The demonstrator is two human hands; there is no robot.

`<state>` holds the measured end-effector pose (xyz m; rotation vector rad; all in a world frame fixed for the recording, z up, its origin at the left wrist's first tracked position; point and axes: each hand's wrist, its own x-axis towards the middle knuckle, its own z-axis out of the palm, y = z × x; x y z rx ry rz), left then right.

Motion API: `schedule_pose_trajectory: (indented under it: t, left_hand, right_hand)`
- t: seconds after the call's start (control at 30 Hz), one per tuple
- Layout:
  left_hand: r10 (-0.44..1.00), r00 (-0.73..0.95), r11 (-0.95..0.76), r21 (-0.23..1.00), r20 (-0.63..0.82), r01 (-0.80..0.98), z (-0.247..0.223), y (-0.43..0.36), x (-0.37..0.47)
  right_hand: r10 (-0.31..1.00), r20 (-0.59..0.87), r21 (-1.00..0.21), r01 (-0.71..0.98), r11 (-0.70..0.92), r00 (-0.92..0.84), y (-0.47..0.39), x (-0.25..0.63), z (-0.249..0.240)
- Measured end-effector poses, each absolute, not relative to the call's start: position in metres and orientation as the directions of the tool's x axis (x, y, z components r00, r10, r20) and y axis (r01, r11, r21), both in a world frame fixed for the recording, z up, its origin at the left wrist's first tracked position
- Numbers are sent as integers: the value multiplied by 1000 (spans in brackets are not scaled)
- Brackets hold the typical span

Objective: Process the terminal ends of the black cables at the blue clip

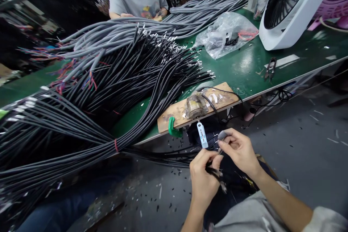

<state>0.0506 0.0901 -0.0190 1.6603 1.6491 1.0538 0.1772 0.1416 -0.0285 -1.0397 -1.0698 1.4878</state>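
Note:
Below the table edge, my left hand [205, 175] is closed around thin black cables [163, 157], whose stripped ends poke out under the fingers. Close beside it, my right hand [241, 150] pinches at the tip of one cable; a grey finger cot [222, 135] covers a fingertip. The fingers partly hide that tip. Just above both hands, a light blue blade-like piece [202, 135] hangs from the shaft of a small tape-wrapped motor [195, 105]. The motor sits on a wooden board [170, 116] at the table edge.
A large heap of black cables [130, 69] and grey cables [108, 36] covers the left. A green hook [172, 127] is on the board. Right lie thread snips [270, 68], a plastic bag [217, 36] and a white fan [288, 18]. Across the table sits a person [136, 1].

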Motion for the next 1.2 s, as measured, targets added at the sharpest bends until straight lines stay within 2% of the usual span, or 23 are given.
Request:
schedule_pose_trajectory:
  t: [0.07, 0.13, 0.23, 0.33, 0.43, 0.5, 0.53, 0.6, 0.67, 0.7, 0.77, 0.8, 0.87, 0.97, 1.03, 1.1, 1.2]
  left_hand:
    - [991, -41, -86, 839, 127, 537, -19, 89, 51]
    - [993, -32, -79, 843, 112, 532, -18, 88, 50]
    - [995, -42, -55, 850, 90, 523, -16, 88, 48]
    - [996, -58, -26, 861, 65, 508, -14, 89, 45]
    - [996, -58, -26, 879, 61, 477, -13, 89, 42]
    - [995, -67, -34, 883, 74, 468, -14, 87, 42]
    - [993, -84, -32, 884, 81, 466, -15, 86, 42]
    - [985, -146, -17, 890, 93, 456, -16, 84, 43]
    - [969, -223, 2, 898, 106, 439, -17, 81, 43]
    - [959, -261, 12, 902, 112, 431, -17, 81, 43]
    - [939, -320, 24, 907, 123, 420, -16, 82, 41]
    - [933, -335, 23, 909, 129, 416, -16, 82, 40]
    - [936, -324, 6, 913, 139, 409, -15, 84, 40]
    - [950, -273, -28, 914, 149, 404, -17, 85, 44]
    - [950, -269, -38, 910, 161, 412, -20, 85, 48]
    - [944, -278, -47, 906, 178, 422, -23, 85, 52]
    - [939, -292, -43, 906, 180, 420, -25, 85, 54]
  right_hand:
    - [990, -67, -978, -187, -90, -125, 146, 176, -30]
    - [988, -63, -970, -225, -94, -141, 151, 178, -32]
    - [947, -15, -917, -373, -141, -320, 156, 185, -35]
    - [890, -13, -890, -399, -218, -456, 155, 187, -34]
    - [953, -76, -922, -342, -180, -294, 148, 181, -33]
    - [995, -22, -968, -247, -46, -96, 139, 173, -35]
    - [998, 66, -984, -166, 67, 11, 135, 169, -37]
    - [923, 357, -934, 29, 357, 141, 126, 162, -40]
    - [756, 642, -765, 175, 620, 125, 119, 157, -42]
    - [680, 730, -679, 198, 707, 75, 116, 156, -43]
    - [617, 786, -604, 160, 781, -43, 111, 156, -42]
    - [638, 766, -627, 121, 769, -81, 110, 157, -41]
    - [757, 651, -755, 61, 653, -53, 111, 161, -38]
    - [936, 342, -939, -16, 344, 80, 120, 171, -32]
    - [985, 171, -984, -50, 172, 26, 129, 178, -27]
    - [995, 61, -997, -52, 57, -74, 136, 183, -22]
    - [994, 25, -998, -65, 18, -105, 135, 185, -21]
